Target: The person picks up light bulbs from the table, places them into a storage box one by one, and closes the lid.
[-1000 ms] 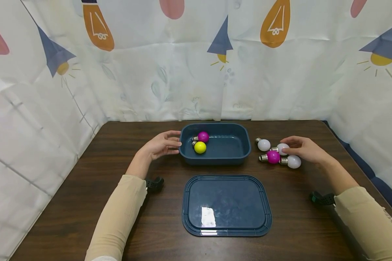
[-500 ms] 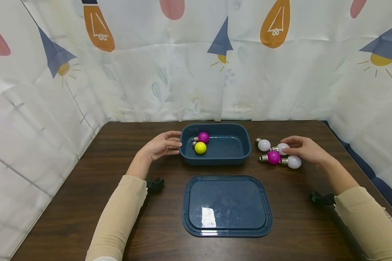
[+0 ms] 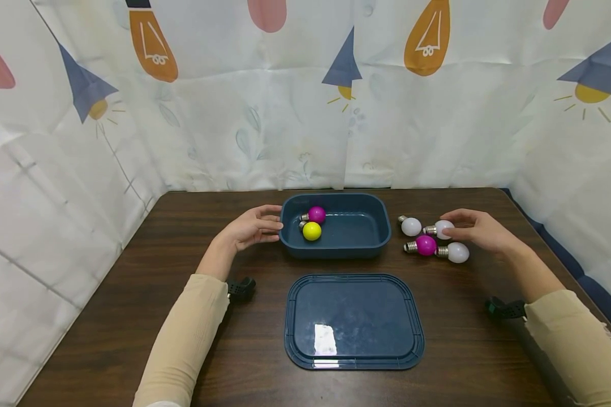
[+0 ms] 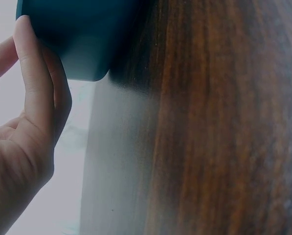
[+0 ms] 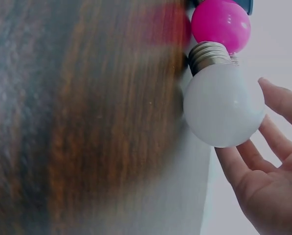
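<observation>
At the left end of a dark blue box (image 3: 336,252), my left hand (image 3: 252,227) touches the wall with fairly straight fingers, as the left wrist view also shows at the box (image 4: 87,54). A magenta light bulb (image 3: 317,214) and a yellow light bulb (image 3: 312,230) lie inside it. To the right of the box, my right hand (image 3: 476,229) pinches a white light bulb (image 3: 444,229) between thumb and fingers. Close around it lie a second white bulb (image 3: 411,226), a magenta bulb (image 3: 426,245) and a third white bulb (image 3: 458,252), which hides part of the fingers in the right wrist view.
A dark blue lid (image 3: 353,322) lies flat on the brown wooden table (image 3: 107,316), in front of the box. Behind the table hangs a patterned white curtain (image 3: 295,130), which also encloses both sides.
My right hand has shifted slightly to the right and away from me, and the white bulb in its fingers has moved with it. The left hand and the box stay in place.
</observation>
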A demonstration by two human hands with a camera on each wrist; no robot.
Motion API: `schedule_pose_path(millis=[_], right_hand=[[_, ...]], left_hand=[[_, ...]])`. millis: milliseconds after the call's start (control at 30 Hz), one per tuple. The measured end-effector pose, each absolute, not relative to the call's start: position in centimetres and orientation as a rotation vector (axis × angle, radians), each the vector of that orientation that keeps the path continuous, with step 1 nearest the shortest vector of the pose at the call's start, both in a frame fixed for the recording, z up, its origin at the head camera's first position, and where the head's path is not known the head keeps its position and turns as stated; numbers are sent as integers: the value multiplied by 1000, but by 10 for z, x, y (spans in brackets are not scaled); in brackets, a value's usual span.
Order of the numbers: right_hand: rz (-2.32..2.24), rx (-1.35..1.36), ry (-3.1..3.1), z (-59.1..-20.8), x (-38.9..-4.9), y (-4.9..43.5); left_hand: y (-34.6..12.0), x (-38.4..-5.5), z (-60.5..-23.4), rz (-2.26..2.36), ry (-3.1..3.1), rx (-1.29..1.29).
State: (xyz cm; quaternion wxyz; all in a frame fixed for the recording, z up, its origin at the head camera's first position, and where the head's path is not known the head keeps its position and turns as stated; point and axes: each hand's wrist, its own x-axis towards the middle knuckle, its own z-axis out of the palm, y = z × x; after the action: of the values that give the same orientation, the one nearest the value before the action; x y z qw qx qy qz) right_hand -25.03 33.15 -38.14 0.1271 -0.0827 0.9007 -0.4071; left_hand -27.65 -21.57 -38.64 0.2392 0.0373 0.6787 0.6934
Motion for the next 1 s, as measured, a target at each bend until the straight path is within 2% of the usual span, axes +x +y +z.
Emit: schedule_pose_path(millis=[1000], right_hand=[[-1263,-308,2589,-357,-252,330]], left_hand=[[-216,-276,-386,1908,1840,102]])
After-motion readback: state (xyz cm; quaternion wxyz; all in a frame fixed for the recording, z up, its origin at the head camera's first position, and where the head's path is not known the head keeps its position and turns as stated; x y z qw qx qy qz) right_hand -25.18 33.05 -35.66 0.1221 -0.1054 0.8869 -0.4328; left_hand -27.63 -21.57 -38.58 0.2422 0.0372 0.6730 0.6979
